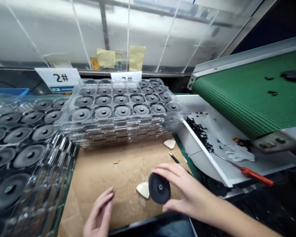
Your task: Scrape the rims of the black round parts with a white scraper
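Black disc (159, 188): held upright above the cardboard sheet (93, 184), just beside a pale triangular piece (143, 190).
Right hand (187, 191): closed, gripping the disc by its edge.
Left hand (100, 212): open, holding nothing, near the disc.

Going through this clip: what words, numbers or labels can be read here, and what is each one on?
"2#": on the white card at the left.
Probably "2#": on the second white card, its lower part hidden; cannot be sure.
Blue strip under the first "2#": too small to read.
Yellow notes: too blurred to read.
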The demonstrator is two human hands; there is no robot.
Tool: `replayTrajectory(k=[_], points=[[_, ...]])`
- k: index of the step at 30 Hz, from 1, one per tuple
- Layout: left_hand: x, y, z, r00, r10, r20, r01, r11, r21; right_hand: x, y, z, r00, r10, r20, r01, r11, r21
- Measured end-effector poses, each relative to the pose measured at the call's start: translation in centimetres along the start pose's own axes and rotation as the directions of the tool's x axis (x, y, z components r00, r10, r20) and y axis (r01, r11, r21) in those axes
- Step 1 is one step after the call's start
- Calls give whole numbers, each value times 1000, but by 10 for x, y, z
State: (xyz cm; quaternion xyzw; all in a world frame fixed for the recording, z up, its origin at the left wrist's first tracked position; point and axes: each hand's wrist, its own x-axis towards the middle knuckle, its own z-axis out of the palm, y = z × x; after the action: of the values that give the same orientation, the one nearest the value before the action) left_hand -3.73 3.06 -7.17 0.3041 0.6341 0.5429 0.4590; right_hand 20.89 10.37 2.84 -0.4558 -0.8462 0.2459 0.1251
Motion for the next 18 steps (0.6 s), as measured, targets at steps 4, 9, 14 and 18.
replayTrajectory(k=[4, 9, 14, 18], points=[[-22, 25, 26, 894, -139, 426, 319, 866, -385, -13, -25, 55, 995, 77, 66, -93, 948, 306], [-37, 30, 21, 825, -244, 510, 482, 776, -408, -22, -55, 85, 991, 137, -9, -117, 877, 465], [-48, 25, -6, 785, -332, 523, 595, 638, -488, -27, -68, 98, 1000, -15, 6, 11, 928, 372], [-55, 31, -23, 792, -309, 527, 601, 550, -580, -22, -45, 110, 984, 90, -157, -70, 989, 128]])
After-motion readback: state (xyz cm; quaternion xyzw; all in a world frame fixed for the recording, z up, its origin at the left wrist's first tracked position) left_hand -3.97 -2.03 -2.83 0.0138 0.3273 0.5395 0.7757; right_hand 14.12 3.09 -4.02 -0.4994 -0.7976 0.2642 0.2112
